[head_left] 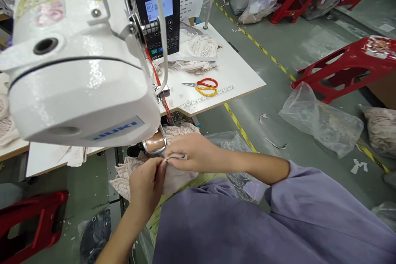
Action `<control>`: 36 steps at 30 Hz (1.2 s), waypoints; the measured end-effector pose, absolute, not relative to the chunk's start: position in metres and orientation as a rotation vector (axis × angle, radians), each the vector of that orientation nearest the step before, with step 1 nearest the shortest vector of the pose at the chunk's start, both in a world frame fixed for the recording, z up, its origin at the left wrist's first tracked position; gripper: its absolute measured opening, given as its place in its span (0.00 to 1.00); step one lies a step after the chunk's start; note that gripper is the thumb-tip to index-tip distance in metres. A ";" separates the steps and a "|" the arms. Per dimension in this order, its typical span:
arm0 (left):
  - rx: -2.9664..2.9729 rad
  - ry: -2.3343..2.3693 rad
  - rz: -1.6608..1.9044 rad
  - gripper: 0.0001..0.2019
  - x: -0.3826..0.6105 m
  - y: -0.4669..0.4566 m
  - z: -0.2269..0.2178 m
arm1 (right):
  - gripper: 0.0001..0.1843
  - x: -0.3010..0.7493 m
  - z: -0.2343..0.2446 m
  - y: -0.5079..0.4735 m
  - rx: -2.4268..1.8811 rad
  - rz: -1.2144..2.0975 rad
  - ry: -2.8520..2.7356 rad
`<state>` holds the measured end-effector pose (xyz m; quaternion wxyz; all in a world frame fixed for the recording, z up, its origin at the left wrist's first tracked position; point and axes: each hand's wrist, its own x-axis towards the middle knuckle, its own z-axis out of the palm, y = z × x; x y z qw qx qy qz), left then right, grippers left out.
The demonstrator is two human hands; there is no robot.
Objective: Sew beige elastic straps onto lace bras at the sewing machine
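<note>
Both hands meet just below the head of a white sewing machine point(80, 103). Between thumb and fingers, my left hand point(147, 181) pinches the edge of a pale beige lace garment point(177, 181). Close beside it, my right hand point(196, 152) is closed on the same folded edge, its fingertips nearly touching the left ones. Lace parts of the cloth hang to the left of my left hand and lie behind my right. A metal guard point(156, 143) of the machine sits right above the fingers. The needle area is hidden.
On the white tabletop point(244, 78) lie red-and-yellow scissors point(204, 86), a printed ruler scale and a pile of beige lace pieces point(198, 49). A control panel point(159, 16) stands behind. Red stools point(349, 66) and plastic bags point(321, 119) are on the floor at the right.
</note>
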<state>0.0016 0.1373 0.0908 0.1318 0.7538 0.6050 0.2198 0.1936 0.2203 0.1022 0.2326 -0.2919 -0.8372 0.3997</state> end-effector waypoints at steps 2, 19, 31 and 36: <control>2.161 1.902 0.689 0.11 -0.004 0.143 0.089 | 0.09 0.184 0.109 0.236 -0.810 1.061 -2.371; 2.977 1.759 0.502 0.20 -0.035 0.159 0.081 | 0.11 0.170 0.107 0.252 -0.922 0.721 -2.469; 3.057 1.286 0.231 0.27 -0.075 0.187 0.084 | 0.12 0.169 0.052 0.217 -0.985 0.412 -2.176; 3.105 1.472 0.353 0.17 -0.048 0.179 0.090 | 0.30 0.169 0.035 0.204 -1.050 0.941 -1.829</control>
